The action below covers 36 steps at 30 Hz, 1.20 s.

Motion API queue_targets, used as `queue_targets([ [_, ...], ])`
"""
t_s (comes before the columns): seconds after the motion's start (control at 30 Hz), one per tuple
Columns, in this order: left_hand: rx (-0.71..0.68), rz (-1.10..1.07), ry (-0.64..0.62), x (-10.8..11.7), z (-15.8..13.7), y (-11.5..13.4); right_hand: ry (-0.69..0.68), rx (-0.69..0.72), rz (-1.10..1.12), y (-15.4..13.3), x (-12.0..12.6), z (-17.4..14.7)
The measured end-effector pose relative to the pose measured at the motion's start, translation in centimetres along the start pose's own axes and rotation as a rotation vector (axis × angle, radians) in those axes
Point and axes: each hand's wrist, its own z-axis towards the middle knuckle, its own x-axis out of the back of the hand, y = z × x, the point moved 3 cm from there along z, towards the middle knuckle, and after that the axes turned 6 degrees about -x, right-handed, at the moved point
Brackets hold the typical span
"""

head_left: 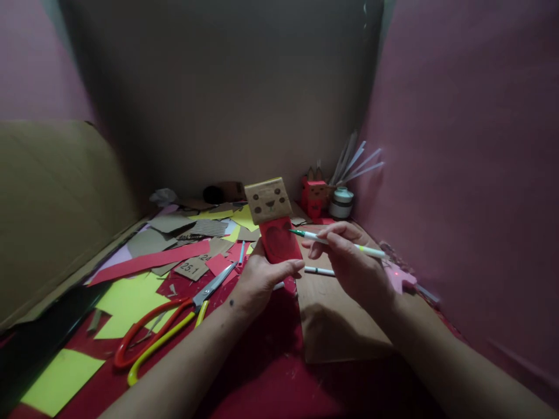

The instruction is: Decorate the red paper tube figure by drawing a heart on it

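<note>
A cardboard figure (268, 201) with a box head, a drawn face and a red body is held upright in my left hand (262, 279), whose thumb and fingers wrap round the lower body. My right hand (347, 256) pinches a white marker (371, 251) with a green tip. That tip touches or nearly touches the red body, where a dark rounded outline is drawn. Under my right hand, a second white pen (319, 271) lies on a cardboard sheet (345, 331). Left of my left forearm rest scissors (174, 317) with red and yellow handles.
Paper and cardboard scraps cover the left side, among them a red strip (152, 262) and yellow sheets (131, 299). Behind stand a red figure (314, 195) and a white jar (341, 202) near several sticks. A pink cut-out (399, 276) lies beside the right wall.
</note>
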Motion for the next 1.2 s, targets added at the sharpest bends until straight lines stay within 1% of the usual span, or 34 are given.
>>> queue_targets([
  [0.07,0.008,0.051,-0.005,0.0,-0.3,0.3,0.001,0.036,-0.086,0.4,-0.2,-0.8],
  [0.13,-0.006,0.052,-0.013,0.0,-0.4,0.6,-0.021,0.056,-0.161,0.5,-0.4,-1.7],
  [0.2,-0.021,0.031,-0.024,0.0,-0.4,0.8,-0.043,0.048,-0.236,0.5,-0.7,-2.5],
  [0.3,-0.036,0.025,-0.046,-0.1,-0.3,1.0,-0.032,0.019,-0.303,0.7,-0.8,-3.4],
  [0.47,-0.033,0.080,-0.057,0.1,-0.2,0.8,0.002,0.022,-0.382,0.9,-0.5,-3.7],
  [0.63,-0.023,0.127,-0.056,0.4,-0.2,0.1,0.001,-0.005,-0.375,1.0,-0.5,-3.4],
  [0.73,-0.018,0.136,-0.070,0.3,-0.2,0.2,-0.011,-0.013,-0.395,1.0,-0.4,-3.4],
  [0.9,-0.033,0.108,-0.071,0.0,-0.2,0.7,-0.018,-0.004,-0.479,1.0,-0.4,-3.6],
  [1.03,-0.031,0.137,-0.058,0.1,-0.2,0.2,0.034,0.021,-0.462,0.8,-0.3,-3.5],
  [1.2,-0.034,0.118,-0.045,0.2,-0.2,-0.1,0.011,0.042,-0.503,0.7,-0.4,-3.6],
])
